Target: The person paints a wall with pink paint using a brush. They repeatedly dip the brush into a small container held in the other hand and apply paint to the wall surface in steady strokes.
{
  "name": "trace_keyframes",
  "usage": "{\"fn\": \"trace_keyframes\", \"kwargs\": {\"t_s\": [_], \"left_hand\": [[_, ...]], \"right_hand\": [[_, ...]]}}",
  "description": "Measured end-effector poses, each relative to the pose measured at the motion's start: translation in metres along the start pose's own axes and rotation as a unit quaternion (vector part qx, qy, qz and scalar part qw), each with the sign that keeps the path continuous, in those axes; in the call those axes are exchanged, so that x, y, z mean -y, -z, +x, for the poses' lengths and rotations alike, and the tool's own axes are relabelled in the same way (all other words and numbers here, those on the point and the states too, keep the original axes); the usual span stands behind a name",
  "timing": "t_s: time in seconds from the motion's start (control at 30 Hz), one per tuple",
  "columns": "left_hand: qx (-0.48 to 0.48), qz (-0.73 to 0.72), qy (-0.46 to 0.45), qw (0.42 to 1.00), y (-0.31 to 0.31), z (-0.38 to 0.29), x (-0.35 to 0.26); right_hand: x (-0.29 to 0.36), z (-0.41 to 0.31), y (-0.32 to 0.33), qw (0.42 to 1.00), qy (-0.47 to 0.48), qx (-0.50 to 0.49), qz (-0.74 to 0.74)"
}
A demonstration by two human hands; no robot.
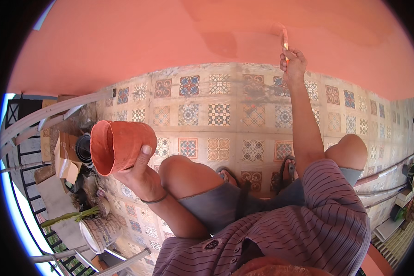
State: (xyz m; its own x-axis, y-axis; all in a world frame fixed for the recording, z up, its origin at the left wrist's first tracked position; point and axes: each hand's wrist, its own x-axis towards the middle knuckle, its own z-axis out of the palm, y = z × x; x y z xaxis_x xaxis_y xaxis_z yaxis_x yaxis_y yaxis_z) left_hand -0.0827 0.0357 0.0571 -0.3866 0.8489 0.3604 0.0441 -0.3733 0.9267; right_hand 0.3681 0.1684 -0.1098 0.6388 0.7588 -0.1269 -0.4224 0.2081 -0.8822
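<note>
My left hand (143,177) is shut around a paint-covered orange-red pot (134,143), tipped so its mouth faces left. What is inside lies mostly hidden in shadow. At the upper right, my right hand (295,65) grips a small paintbrush (285,39) by its handle. The bristles touch the coral-painted wall (131,45), just where a faint curved stroke shows. Darker orange patches (220,43) spread over the wall left of and above the brush. My knees are bent above the patterned tile floor (200,132).
A metal ladder (58,112) reaches in from the left. Nearby are a cardboard box (67,151), black pots (84,149), a cactus stem (69,218) and a lidded plastic bucket (98,234). Black railing (27,183) borders that side. Long poles (388,170) lie at the right.
</note>
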Motion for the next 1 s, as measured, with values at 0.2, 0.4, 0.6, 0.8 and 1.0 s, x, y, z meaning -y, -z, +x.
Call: {"fn": "trace_keyframes", "kwargs": {"t_s": [0.2,0.4,0.6,0.8,1.0], "left_hand": [[0.020,-0.008,-0.016,1.000,-0.010,-0.005,-0.010],[-0.004,-0.003,-0.010,1.000,-0.011,-0.008,-0.009],[-0.010,-0.010,0.027,1.000,-0.012,-0.001,-0.001],[-0.001,-0.013,0.017,1.000,-0.016,-0.004,0.004],[0.015,0.013,0.003,1.000,-0.021,-0.004,0.009]], "right_hand": [[0.009,-0.008,0.013,0.988,0.080,-0.126,0.042],[-0.005,0.040,-0.032,0.954,0.215,-0.204,-0.035],[-0.082,-0.015,-0.093,0.989,0.081,0.017,-0.122],[-0.016,-0.013,-0.047,0.984,-0.117,0.137,-0.011],[0.066,0.044,0.105,0.994,-0.044,0.018,0.096]]}}
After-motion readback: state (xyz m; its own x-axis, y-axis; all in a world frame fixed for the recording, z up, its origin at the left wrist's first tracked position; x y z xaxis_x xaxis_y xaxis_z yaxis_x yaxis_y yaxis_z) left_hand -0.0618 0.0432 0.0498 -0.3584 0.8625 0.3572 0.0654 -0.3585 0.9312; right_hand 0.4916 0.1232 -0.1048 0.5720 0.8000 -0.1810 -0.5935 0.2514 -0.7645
